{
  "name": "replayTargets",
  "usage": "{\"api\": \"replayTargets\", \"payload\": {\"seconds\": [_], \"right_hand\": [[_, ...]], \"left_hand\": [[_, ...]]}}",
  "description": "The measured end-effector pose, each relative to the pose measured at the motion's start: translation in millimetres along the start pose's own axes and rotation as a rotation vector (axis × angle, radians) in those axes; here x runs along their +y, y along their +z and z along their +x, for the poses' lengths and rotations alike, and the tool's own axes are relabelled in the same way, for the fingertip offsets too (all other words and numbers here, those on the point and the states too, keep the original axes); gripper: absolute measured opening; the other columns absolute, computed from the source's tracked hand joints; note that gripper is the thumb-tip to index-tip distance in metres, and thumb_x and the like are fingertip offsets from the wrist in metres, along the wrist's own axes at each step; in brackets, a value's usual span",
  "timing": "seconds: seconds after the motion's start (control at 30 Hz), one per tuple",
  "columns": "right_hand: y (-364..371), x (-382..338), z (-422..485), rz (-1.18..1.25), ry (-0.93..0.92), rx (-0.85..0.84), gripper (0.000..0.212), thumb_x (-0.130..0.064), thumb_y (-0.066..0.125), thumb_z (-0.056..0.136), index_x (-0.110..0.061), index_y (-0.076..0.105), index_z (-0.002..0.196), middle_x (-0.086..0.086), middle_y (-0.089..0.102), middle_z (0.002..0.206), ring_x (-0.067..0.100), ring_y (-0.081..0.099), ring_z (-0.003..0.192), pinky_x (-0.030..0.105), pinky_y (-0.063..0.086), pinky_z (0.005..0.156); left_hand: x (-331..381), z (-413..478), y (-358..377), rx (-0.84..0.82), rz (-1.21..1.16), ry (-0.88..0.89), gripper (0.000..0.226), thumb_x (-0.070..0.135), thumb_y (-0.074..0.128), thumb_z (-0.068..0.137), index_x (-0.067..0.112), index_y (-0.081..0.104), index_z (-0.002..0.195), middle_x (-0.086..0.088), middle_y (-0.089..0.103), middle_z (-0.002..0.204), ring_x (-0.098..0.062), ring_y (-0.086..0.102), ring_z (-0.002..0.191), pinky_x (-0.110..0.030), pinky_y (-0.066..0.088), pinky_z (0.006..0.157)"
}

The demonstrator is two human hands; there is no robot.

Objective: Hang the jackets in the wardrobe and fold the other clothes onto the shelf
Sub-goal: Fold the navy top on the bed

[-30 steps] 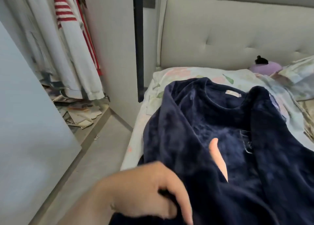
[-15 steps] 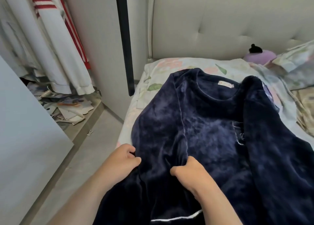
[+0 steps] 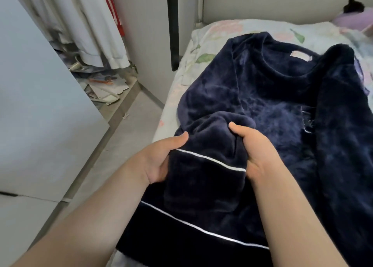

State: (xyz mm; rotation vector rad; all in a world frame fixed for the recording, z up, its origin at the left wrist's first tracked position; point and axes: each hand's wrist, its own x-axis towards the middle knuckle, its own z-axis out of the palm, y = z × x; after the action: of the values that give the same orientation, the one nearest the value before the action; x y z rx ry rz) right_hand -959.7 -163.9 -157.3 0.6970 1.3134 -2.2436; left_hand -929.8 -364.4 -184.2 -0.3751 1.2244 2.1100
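A dark navy fleece top [image 3: 262, 97] with white piping lies spread on the bed [image 3: 212, 37], neck towards the headboard. Its left sleeve [image 3: 203, 174] is folded across the lower front, cuff with a white stripe facing me. My left hand [image 3: 161, 160] grips the sleeve's left edge, thumb on top. My right hand [image 3: 254, 149] grips its right edge, fingers curled into the fabric. The open wardrobe [image 3: 96, 37] stands to the left with pale garments hanging inside.
A grey wardrobe door [image 3: 40, 105] fills the left side. Loose papers and card [image 3: 103, 87] litter the wardrobe floor. A narrow strip of grey floor [image 3: 121, 137] runs between wardrobe and bed. A lilac pillow [image 3: 351, 16] and patterned bedding lie at the headboard.
The view has dropped and moved closer. Both hands have drawn the left sleeve in over the front of the top; its white-striped cuff now shows between them.
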Motion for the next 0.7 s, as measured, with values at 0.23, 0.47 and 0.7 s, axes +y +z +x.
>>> {"api": "replayTargets", "payload": {"seconds": [0.23,0.47,0.7], "right_hand": [[12.3,18.6,-7.9,-0.297,0.169,-0.362,0.033,-0.02,0.08,0.071,-0.012,0.077,0.103,0.012,0.076,0.106,0.024,0.074,0.091,0.043,0.062,0.072],[6.1,30.4,8.1,-0.671,0.166,-0.104,0.026,-0.032,0.073,0.085,-0.013,0.073,0.102,0.004,0.078,0.092,0.021,0.076,0.079,0.032,0.058,0.057],[2.5,34.2,20.1,-0.633,-0.084,0.277,0.01,-0.005,0.063,0.078,-0.011,0.071,0.083,0.01,0.075,0.081,0.03,0.071,0.075,0.041,0.06,0.067]], "left_hand": [[28.0,-24.5,-18.6,0.126,0.196,0.057,0.045,0.015,0.061,0.081,0.005,0.066,0.124,-0.023,0.064,0.126,-0.037,0.061,0.117,-0.045,0.045,0.106],[-12.9,-78.6,-27.3,0.08,0.433,-0.22,0.052,-0.013,0.064,0.081,0.016,0.06,0.124,-0.008,0.073,0.113,-0.025,0.07,0.104,-0.035,0.058,0.084],[9.7,-37.8,-20.6,0.163,0.523,-0.117,0.014,0.029,0.07,0.088,0.02,0.073,0.098,0.005,0.077,0.098,-0.007,0.073,0.09,-0.017,0.054,0.07]]}}
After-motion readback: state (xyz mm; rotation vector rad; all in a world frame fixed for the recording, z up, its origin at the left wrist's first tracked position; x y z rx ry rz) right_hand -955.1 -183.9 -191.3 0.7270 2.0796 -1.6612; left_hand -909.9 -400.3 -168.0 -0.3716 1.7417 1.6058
